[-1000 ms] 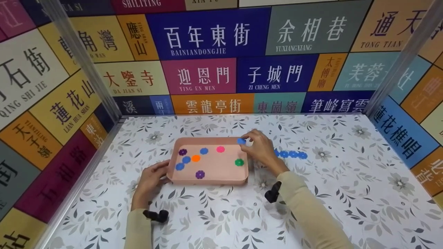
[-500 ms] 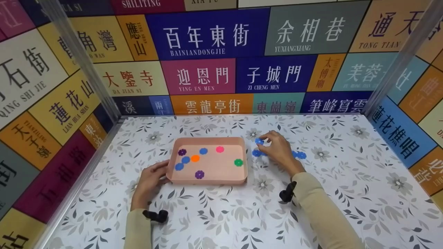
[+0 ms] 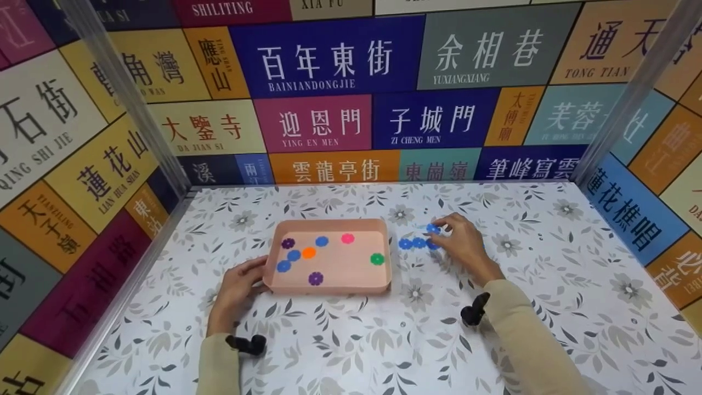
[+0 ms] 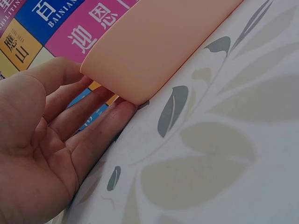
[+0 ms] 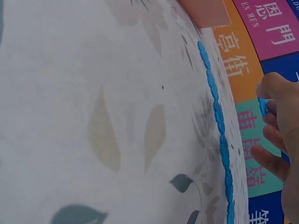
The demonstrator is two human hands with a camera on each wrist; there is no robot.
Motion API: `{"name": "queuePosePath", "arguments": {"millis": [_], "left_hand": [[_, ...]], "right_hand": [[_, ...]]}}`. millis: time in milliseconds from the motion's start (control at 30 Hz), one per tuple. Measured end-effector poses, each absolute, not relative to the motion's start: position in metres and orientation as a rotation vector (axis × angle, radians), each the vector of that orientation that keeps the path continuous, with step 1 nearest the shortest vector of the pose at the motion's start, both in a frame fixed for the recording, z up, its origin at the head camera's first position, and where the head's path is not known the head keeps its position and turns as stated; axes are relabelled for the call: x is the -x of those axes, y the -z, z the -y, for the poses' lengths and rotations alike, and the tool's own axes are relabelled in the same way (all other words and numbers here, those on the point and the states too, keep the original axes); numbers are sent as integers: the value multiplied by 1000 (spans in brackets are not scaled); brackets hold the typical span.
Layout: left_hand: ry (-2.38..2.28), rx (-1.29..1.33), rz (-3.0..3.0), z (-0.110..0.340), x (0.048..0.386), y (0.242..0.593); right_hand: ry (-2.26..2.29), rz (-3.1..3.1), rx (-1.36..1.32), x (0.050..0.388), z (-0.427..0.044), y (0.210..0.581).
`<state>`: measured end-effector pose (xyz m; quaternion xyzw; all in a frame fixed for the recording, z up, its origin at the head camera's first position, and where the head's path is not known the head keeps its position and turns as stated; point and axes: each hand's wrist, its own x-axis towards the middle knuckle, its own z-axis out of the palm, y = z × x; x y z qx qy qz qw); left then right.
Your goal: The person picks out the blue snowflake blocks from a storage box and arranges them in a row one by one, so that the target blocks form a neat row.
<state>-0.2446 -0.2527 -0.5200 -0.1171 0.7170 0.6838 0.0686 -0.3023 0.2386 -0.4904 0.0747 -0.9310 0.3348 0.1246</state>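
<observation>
A small blue flower-shaped plastic piece (image 3: 432,228) is pinched between the thumb and fingers of my right hand (image 3: 466,246). That hand hovers just behind a row of linked-looking blue flower pieces (image 3: 419,243) on the table; its right part is hidden behind the hand. In the right wrist view, the held piece (image 5: 262,103) shows edge-on, apart from the blue row (image 5: 218,116). My left hand (image 3: 237,291) touches the left end of a shallow pink tray (image 3: 329,288). The left wrist view shows its relaxed fingers against the tray's corner (image 4: 135,65).
Inside the tray lie three blue pieces (image 3: 322,241), two purple ones (image 3: 315,278), an orange (image 3: 309,253), a pink (image 3: 347,238) and a green (image 3: 377,259). White floral cloth (image 3: 351,340) covers the table. Walls with printed signs (image 3: 323,60) rise behind and at both sides.
My right hand has carried the blue flower piece rightward, from the tray's back right corner to behind the blue row. The left hand and tray have stayed in place.
</observation>
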Motion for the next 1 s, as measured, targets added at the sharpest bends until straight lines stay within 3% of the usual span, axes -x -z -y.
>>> {"name": "queuePosePath", "arguments": {"millis": [1000], "left_hand": [[-2058,346,-2173,252,244,520]], "right_hand": [[-853,2855,-70,284,-330,491]]}}
